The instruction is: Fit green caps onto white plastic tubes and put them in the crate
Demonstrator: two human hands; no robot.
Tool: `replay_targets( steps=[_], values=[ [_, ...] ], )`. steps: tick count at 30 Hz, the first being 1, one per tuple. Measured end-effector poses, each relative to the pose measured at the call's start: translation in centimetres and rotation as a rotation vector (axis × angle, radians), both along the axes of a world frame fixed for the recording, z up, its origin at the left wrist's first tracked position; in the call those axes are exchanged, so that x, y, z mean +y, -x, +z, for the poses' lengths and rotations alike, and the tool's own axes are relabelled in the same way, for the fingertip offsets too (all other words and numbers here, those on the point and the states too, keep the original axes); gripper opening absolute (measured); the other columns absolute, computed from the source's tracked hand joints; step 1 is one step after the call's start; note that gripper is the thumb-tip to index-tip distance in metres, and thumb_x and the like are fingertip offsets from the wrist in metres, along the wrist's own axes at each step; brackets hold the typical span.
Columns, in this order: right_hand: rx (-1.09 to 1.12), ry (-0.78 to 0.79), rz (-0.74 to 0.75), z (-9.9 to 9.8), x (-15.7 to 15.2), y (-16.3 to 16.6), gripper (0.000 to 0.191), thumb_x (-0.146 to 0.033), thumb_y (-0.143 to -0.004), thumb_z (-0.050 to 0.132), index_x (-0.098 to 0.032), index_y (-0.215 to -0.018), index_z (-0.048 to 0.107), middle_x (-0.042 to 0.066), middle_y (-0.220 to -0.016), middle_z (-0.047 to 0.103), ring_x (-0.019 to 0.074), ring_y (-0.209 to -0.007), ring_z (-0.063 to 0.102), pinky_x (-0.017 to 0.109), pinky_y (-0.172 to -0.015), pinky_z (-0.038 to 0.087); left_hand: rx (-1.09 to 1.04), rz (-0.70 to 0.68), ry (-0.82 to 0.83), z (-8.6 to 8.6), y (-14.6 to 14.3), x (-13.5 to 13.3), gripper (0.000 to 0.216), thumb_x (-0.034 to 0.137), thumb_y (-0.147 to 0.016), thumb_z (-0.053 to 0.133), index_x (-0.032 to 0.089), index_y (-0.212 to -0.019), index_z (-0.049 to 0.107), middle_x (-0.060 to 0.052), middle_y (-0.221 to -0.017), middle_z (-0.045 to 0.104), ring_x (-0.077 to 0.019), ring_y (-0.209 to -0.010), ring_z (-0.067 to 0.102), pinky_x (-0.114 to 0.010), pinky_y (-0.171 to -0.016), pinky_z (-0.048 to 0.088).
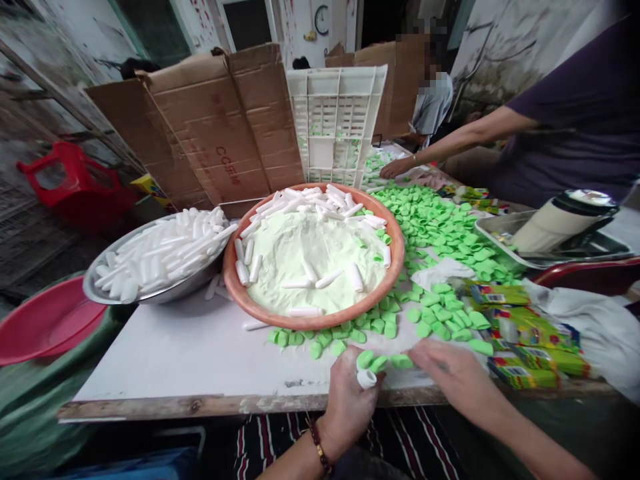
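Note:
My left hand is closed round a small white tube, its open mouth facing up at the table's front edge. My right hand lies just to the right, fingers curled over green caps beside the tube; whether it grips one is unclear. An orange bowl holds pale green powder with several white tubes lying in it. A steel bowl to its left is heaped with white tubes. Loose green caps cover the table's right side.
Another person's arm reaches over the caps at the back right. A white crate and cardboard boxes stand behind the bowls. Yellow-green packets and a white cloth lie right. A red basin sits left.

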State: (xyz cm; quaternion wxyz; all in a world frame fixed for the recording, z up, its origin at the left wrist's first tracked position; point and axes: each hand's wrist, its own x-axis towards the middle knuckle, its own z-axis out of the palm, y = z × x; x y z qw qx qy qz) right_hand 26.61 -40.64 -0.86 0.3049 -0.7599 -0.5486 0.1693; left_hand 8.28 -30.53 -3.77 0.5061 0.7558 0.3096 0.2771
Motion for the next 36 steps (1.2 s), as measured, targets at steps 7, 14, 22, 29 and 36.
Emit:
replay_targets(
  steps=[7,14,22,29,36],
  values=[
    [-0.322,0.16,0.038,-1.5,7.3,-3.5,0.014,-0.017,-0.082,0.055,-0.015,-0.08,0.069,0.009,-0.084,0.064,0.0221,-0.081,0.062,0.03,-0.075,0.044,-0.005,0.104,0.056,0.9,0.4,0.8,0.017,0.008,-0.075,0.062,0.018,-0.088,0.06,-0.001,-0.087,0.066,-0.0171,-0.081,0.06,-0.027,-0.076,0.045],
    [0.212,0.032,-0.166,-0.6,4.5,-4.2,0.015,-0.03,-0.081,0.061,-0.017,-0.084,0.068,0.006,-0.08,0.06,0.0202,-0.076,0.058,0.033,-0.072,0.047,-0.038,0.096,0.15,1.2,-0.8,0.8,0.02,0.005,-0.069,0.063,0.017,-0.084,0.06,0.001,-0.082,0.067,-0.0158,-0.076,0.059,-0.025,-0.071,0.045],
    [1.622,-0.212,-0.632,0.1,1.9,0.0,0.025,-0.023,-0.06,0.084,-0.018,-0.076,0.065,-0.003,-0.068,0.057,0.0056,-0.052,0.044,0.017,-0.045,0.043,-0.017,0.11,0.155,1.4,-0.9,0.8,0.022,0.005,-0.067,0.065,0.016,-0.086,0.062,0.001,-0.083,0.068,-0.0157,-0.075,0.059,-0.025,-0.072,0.045],
    [1.038,-0.173,-0.496,0.3,1.2,2.4,0.031,-0.045,-0.07,0.077,-0.018,-0.083,0.067,-0.003,-0.058,0.058,0.0102,-0.056,0.052,0.02,-0.053,0.045,0.005,0.121,0.082,1.0,-0.3,0.6,0.019,0.006,-0.067,0.066,0.017,-0.083,0.061,0.001,-0.08,0.067,-0.0156,-0.074,0.059,-0.024,-0.07,0.044],
    [0.493,-0.123,-0.428,0.8,0.8,2.1,0.04,-0.056,-0.074,0.065,-0.018,-0.088,0.066,0.002,-0.066,0.067,0.0181,-0.059,0.062,0.028,-0.056,0.049,-0.014,0.083,0.072,0.5,0.0,0.8,0.02,0.008,-0.069,0.066,0.018,-0.086,0.062,0.0,-0.084,0.068,-0.017,-0.077,0.061,-0.026,-0.073,0.046]
  ],
)
